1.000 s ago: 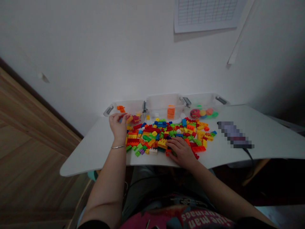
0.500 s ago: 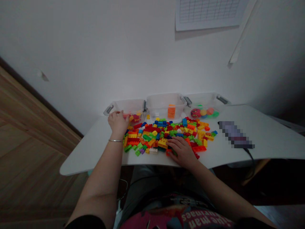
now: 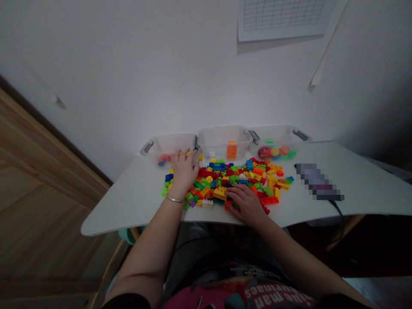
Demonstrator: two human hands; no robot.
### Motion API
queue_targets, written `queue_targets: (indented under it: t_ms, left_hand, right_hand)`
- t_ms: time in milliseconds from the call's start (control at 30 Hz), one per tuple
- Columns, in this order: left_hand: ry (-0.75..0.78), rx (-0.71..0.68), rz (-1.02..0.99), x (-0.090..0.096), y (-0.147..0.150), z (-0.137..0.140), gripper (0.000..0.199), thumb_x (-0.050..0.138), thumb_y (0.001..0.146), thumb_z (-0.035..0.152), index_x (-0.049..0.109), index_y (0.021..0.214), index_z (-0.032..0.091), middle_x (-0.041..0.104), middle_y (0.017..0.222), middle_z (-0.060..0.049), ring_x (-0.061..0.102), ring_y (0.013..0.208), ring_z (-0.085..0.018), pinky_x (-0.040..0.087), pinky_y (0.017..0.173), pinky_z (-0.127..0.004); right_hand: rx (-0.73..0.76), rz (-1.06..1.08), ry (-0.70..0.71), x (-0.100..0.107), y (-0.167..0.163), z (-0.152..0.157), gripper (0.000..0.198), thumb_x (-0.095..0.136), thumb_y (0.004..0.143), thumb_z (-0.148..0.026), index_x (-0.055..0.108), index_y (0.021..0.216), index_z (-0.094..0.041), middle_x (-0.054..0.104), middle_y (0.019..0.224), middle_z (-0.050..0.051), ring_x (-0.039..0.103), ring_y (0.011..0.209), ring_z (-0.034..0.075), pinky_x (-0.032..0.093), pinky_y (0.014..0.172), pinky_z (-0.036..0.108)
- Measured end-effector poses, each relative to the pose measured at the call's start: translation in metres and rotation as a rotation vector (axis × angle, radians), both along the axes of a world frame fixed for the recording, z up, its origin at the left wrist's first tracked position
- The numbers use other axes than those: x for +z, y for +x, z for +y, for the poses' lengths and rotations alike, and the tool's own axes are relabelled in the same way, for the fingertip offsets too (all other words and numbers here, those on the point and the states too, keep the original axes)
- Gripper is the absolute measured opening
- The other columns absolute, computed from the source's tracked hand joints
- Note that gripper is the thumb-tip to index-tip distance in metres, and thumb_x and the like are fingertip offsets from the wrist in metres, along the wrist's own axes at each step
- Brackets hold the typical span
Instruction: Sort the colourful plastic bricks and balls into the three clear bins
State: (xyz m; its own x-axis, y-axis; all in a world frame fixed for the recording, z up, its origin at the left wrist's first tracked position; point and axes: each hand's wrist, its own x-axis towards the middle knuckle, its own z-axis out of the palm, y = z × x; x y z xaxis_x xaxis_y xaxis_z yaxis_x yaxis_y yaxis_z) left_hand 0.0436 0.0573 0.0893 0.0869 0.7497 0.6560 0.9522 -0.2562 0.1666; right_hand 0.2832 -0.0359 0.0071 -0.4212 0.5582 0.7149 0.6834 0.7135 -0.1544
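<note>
A heap of colourful toy building bricks (image 3: 222, 174) spreads over the white table. Above its left part is my left hand (image 3: 186, 169), fingers apart and holding nothing that I can see, close to the front of the left clear bin (image 3: 175, 139). Red, orange and blue pieces lie inside that bin. My right hand (image 3: 247, 204) rests on the front of the heap with its fingers stretched out beside a yellow brick (image 3: 220, 193). The underside of this hand is hidden. In the middle clear bin (image 3: 222, 134) an orange brick (image 3: 231, 150) stands upright.
The right clear bin (image 3: 280, 133) holds a red ball and several coloured round pieces. A pixelated phone-like device (image 3: 318, 182) with a cable lies on the right of the table (image 3: 122, 210). The wall stands right behind the bins.
My left hand has moved right, from the left bin's front left to above the heap's left part, uncovering pieces in that bin. My right hand has stayed put.
</note>
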Motion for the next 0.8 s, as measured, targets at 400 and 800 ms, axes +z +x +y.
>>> queue_targets:
  t_ms: [400,800]
  left_hand:
    - [-0.207,-0.176,0.158,-0.032,0.04,-0.003,0.047,0.056,0.089,0.027,0.055,0.135,0.018,0.06,0.135,-0.011,0.052,0.124,-0.03,0.039,0.107,-0.047]
    - [-0.219,-0.154,0.082,-0.029,0.04,0.0,0.022,0.055,0.089,0.023,0.067,0.107,0.02,0.07,0.105,-0.008,0.063,0.103,-0.025,0.047,0.094,-0.039]
  right_hand:
    - [-0.013,-0.009,-0.008,-0.001,0.0,0.0,0.031,0.06,0.087,-0.023,0.065,0.118,-0.022,0.07,0.117,0.009,0.058,0.117,0.027,0.049,0.102,0.049]
    - [-0.012,-0.007,0.004,-0.002,-0.001,0.0,0.03,0.06,0.088,-0.024,0.065,0.117,-0.021,0.07,0.117,0.009,0.059,0.116,0.027,0.049,0.102,0.048]
